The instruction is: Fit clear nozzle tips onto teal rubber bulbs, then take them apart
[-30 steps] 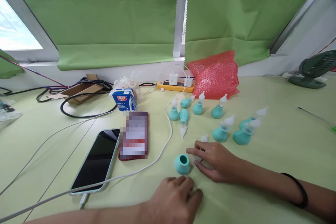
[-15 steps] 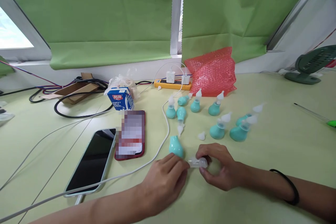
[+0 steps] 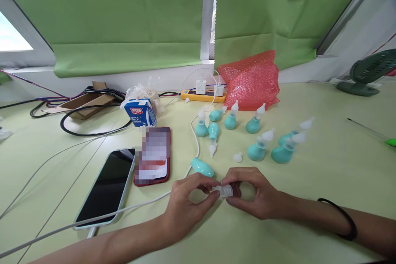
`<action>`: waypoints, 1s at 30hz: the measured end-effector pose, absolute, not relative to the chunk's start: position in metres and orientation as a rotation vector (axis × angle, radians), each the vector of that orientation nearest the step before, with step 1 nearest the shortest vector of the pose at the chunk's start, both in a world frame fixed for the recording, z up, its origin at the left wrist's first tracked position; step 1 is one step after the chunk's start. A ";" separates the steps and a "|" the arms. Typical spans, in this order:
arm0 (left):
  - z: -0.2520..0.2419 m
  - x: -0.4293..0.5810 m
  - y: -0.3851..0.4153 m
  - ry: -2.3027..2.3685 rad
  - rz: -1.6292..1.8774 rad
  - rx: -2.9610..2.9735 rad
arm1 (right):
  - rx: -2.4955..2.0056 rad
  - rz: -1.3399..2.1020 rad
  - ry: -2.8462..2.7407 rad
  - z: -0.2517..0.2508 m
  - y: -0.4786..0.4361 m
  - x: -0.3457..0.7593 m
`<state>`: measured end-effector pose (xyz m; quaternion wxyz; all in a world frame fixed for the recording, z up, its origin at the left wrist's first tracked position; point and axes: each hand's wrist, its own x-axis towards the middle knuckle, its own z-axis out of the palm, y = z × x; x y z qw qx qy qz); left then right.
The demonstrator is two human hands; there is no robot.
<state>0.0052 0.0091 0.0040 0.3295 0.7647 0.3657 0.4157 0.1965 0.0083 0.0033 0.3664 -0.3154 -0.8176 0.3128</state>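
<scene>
A: Gripping what, down at the centre?

B: Holding a clear tube (image 3: 225, 191) between both hands, long axis running roughly left to right!

A: And the left hand (image 3: 185, 204)?

B: Curled, thumb and fingertips pinched almost together on the tube's left end.

A: Over to the right hand (image 3: 258, 194)!

B: Parted only by the tube's width, thumb and forefinger round its right end. No telling how firmly.

A: Now for the turquoise bulb (image 3: 202, 168)!

B: Lying on its side on the surface (image 3: 278, 239), just beyond the left hand, plainly nearer to left than right. Slanting from far left toward the tube.

A: White tip (image 3: 238, 157)?

B: Loose, just beyond the right hand.
</scene>
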 end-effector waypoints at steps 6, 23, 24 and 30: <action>0.006 0.006 0.012 0.874 1.184 2.044 | -0.837 0.779 -2.047 0.005 0.009 0.196; 0.006 0.008 0.015 0.671 1.297 2.190 | -0.840 0.848 -1.956 0.006 0.006 0.196; 0.005 0.008 0.014 0.672 1.300 2.190 | -0.841 0.853 -1.952 0.006 0.006 0.196; 0.004 0.008 0.013 0.703 1.269 2.203 | -0.852 0.877 -1.958 0.006 0.006 0.198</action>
